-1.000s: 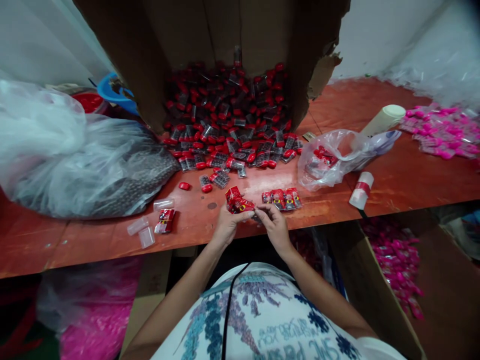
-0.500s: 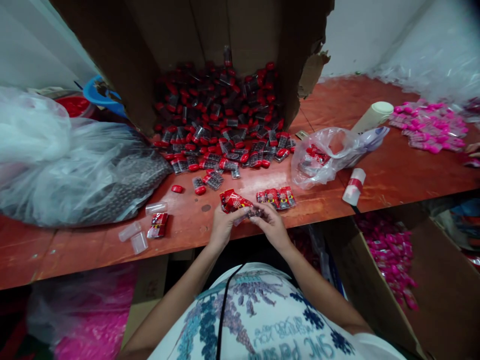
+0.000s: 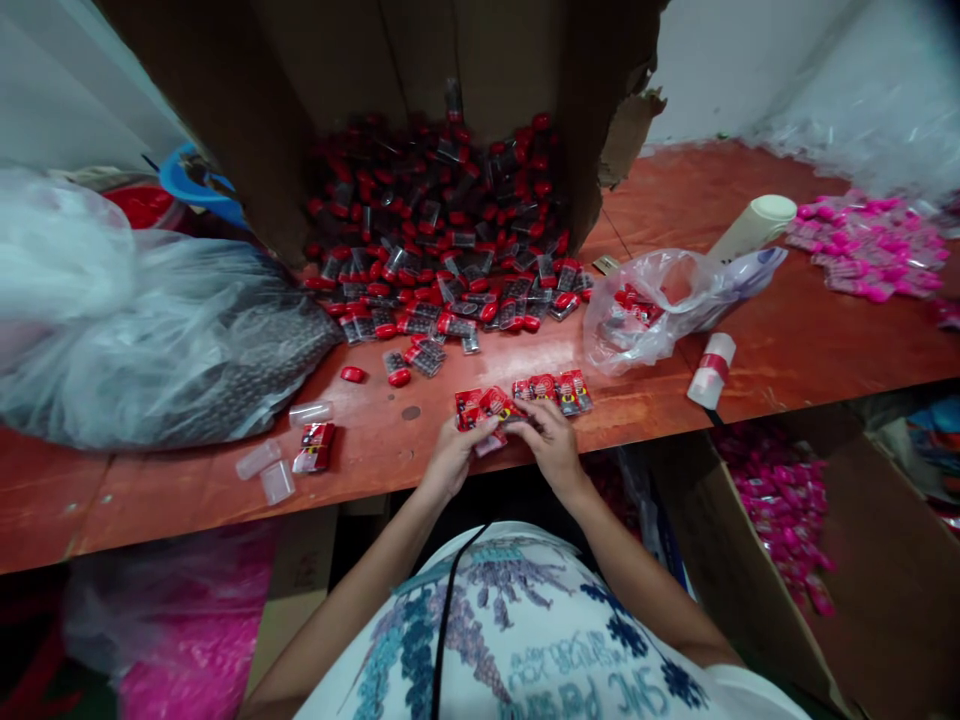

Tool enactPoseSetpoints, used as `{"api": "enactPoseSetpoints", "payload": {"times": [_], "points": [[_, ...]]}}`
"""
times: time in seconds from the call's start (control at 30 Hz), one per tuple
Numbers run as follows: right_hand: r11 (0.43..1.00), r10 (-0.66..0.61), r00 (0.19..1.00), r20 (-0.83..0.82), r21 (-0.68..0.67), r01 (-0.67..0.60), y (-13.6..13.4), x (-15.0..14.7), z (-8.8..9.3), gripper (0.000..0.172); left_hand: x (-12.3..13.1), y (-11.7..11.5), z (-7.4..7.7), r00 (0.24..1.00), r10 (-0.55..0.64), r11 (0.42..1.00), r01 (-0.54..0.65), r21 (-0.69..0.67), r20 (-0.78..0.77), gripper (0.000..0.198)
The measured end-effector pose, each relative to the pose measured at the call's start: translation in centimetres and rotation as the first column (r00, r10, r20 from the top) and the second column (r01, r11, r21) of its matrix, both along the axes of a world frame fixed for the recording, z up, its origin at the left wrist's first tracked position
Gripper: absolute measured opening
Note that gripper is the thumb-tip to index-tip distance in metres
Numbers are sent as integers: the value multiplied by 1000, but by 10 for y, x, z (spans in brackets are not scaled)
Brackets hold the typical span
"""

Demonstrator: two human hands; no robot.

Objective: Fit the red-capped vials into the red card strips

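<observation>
Now, red packets [image 3: 495, 402]: opened out into two faces side by side between the hands, over the worktop's [image 3: 390, 430] front; half a second ago, bunched in one slanting clump.
Left hand [image 3: 450, 455]: nearly closed, thumb on top, pinching the packets' near left part.
Right hand [image 3: 553, 440]: fingers curled, thumb and fingertips pinching the packets' right edge.
Packet row [image 3: 574, 392]: just beyond the right hand, lying as before.
Red cap [image 3: 352, 374]: unmoved on the worktop.
</observation>
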State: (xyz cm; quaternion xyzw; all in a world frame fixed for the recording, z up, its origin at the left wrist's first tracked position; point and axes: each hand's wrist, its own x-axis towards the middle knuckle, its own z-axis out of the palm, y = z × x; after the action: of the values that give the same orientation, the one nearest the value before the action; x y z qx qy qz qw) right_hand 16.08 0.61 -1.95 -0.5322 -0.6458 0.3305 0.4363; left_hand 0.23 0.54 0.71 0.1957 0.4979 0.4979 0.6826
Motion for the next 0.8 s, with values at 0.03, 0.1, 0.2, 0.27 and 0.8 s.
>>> {"api": "enactPoseSetpoints", "payload": {"times": [0.03, 0.1, 0.2, 0.27, 0.8], "points": [[999, -25, 996, 91, 25, 22, 1, 1, 0, 32, -2, 0, -1, 999, 50, 998, -50, -26, 17, 31], [997, -59, 963, 263, 61, 45, 2, 2, 1, 33, -8, 1, -4, 989, 145, 988, -143, -62, 22, 32], [998, -36, 943, 331, 65, 16, 0, -8, 7, 32, -16, 2, -5, 978, 210, 977, -210, -49, 6, 33], [998, 44, 969, 243, 29, -52, -1, -19, 10, 31, -18, 2, -4, 977, 211, 977, -211, -16, 8, 29], [980, 185, 801, 569, -44, -195, 106, -64, 33, 28, -40, 24, -1, 859, 493, 870, -488, -66, 137, 19]]}}
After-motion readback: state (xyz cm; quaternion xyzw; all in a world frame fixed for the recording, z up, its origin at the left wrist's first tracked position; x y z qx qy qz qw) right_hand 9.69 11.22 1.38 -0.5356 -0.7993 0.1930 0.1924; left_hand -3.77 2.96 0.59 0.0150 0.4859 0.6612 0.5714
